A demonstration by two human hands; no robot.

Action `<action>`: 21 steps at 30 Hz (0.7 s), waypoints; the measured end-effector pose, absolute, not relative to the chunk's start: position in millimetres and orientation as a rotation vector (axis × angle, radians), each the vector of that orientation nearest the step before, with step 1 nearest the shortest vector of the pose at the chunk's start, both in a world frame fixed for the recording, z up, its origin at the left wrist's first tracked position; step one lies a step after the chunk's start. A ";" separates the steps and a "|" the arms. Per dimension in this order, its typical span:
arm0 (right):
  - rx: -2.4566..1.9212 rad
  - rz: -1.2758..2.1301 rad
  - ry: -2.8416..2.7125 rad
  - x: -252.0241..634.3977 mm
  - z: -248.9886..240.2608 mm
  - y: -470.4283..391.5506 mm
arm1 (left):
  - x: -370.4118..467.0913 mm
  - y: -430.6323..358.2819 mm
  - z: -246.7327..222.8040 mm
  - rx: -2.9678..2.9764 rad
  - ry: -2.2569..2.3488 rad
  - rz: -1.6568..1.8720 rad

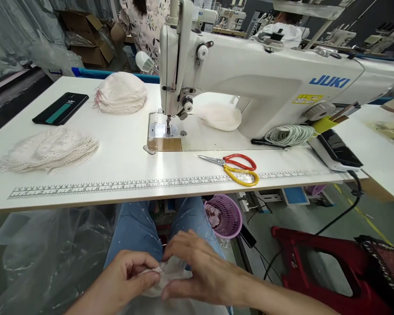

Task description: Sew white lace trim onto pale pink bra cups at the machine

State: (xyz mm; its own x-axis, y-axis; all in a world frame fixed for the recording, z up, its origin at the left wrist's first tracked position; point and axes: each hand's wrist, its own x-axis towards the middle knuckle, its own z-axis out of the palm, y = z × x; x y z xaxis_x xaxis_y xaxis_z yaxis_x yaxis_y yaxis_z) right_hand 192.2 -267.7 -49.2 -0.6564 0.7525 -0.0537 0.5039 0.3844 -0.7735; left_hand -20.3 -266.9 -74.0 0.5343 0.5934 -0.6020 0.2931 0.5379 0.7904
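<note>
Over my lap, my left hand [134, 273] is closed, pinching the edge of a white fabric piece [175, 269] between thumb and fingers. My right hand [200, 269] curves over the other side of this fabric, its thumb and fingers apart. Part of the fabric is hidden under my hands. On the table above are scissors [225, 162] with one red and one yellow handle, lying across a printed ruler [118, 186]. A white sewing machine [259, 65] stands behind them, with a pale fabric piece [225, 118] beneath its arm.
Two stacks of white fabric pieces, a rounded one [120, 94] and a lacy-edged one [52, 148], lie left of the machine near a black phone [61, 108]. A coil of cord [289, 134] sits at right. Below are a purple basket [228, 214] and a red stool [311, 245].
</note>
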 end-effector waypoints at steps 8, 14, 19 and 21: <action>-1.181 1.488 -2.118 184.0 -70.4 -264.2 | -27.5 -270.7 -74.9 0.997 1.034 0.241; -1.228 1.534 -2.076 181.6 -66.7 -263.3 | -22.5 -268.0 -66.7 1.037 1.033 0.213; -1.232 1.574 -2.054 182.6 -65.8 -259.8 | -21.1 -266.2 -63.9 1.061 1.074 0.199; -1.195 1.594 -2.068 184.1 -68.5 -258.8 | -23.5 -267.3 -65.9 1.065 1.089 0.207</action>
State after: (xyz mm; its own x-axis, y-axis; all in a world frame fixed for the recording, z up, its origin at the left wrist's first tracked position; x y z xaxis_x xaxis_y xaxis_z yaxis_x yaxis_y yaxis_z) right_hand 184.1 -258.8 -68.5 -0.6239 0.7365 -0.2614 0.4403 0.0549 -0.8962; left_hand -23.5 -267.3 -65.9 0.4975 0.6088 -0.6179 0.3395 0.5189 0.7846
